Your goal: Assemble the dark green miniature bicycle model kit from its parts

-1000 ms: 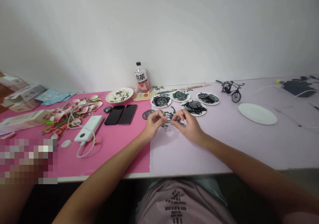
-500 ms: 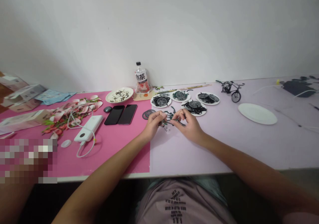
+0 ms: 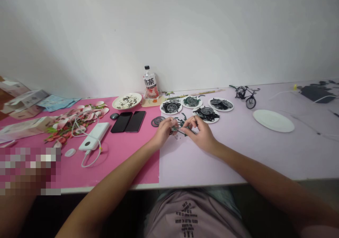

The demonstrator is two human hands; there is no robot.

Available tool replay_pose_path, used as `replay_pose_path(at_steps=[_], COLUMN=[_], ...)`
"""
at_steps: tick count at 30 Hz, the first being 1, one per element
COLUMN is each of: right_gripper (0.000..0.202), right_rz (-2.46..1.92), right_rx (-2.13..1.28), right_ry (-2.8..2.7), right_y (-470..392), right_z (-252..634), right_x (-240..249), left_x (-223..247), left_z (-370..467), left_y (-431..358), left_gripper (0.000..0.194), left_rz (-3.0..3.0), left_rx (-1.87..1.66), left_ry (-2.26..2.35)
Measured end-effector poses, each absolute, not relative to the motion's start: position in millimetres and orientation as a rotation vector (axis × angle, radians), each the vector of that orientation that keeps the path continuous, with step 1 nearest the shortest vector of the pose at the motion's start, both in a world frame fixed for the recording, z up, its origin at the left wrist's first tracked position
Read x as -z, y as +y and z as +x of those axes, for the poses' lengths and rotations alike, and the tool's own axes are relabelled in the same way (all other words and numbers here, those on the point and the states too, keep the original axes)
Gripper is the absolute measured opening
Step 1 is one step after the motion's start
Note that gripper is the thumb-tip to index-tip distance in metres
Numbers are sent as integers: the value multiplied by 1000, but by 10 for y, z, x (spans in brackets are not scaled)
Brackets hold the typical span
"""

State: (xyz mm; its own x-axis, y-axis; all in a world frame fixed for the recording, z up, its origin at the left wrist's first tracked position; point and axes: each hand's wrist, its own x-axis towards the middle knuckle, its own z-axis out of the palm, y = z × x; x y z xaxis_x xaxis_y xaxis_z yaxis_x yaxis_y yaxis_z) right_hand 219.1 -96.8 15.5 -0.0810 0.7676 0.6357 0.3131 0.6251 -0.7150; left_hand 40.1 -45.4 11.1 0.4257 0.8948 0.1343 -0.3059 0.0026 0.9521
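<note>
Left hand (image 3: 162, 132) curled slightly, it and right hand (image 3: 201, 134) pinching thin dark parts (image 3: 180, 128); one model bicycle (image 3: 247, 96) assembled, plated pieces (image 3: 172, 107) loose.

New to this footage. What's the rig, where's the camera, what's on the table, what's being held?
No machine here: just a person's bare left hand and right hand. The view is from one camera worn on the head, looking forward and down. The pink and pale table bears small white plates heaped with black parts, a model bicycle, an oval plate, two phones and a bottle. Both hands pinch thin dark pieces, too small to identify.
</note>
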Motion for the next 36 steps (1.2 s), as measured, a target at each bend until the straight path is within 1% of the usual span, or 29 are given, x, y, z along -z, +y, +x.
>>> replay_pose_path(at_steps=[6,9,13,18,29,36], right_gripper=[41,40,40,42,42,41], right_rz=[-919,-926,-900,-900,-870,-860], right_rx=[-471,-469,-491,-505,-509,-511], right_ry=[-1654,-1656,-1661,-1666,-1698,-1674], right_y=[-961,-952,-955,-972,-971,-966], right_z=[2196,2202,2196,2180,2176,2179], right_x=[-167,-158,-145,-159,-154,-156], left_x=[-95,-89,-73,-102,-155,-143], left_z=[406,410,405,394,389,409], left_y=[-452,-450,-431,-456,-506,-495], left_gripper=[29,26,20,24,16,19], left_rz=[1264,1244,1209,1195,1189,1132], left_rx=[-949,-926,-959,-1014,-1021,-1022], left_ry=[660,659,650,684,706,696])
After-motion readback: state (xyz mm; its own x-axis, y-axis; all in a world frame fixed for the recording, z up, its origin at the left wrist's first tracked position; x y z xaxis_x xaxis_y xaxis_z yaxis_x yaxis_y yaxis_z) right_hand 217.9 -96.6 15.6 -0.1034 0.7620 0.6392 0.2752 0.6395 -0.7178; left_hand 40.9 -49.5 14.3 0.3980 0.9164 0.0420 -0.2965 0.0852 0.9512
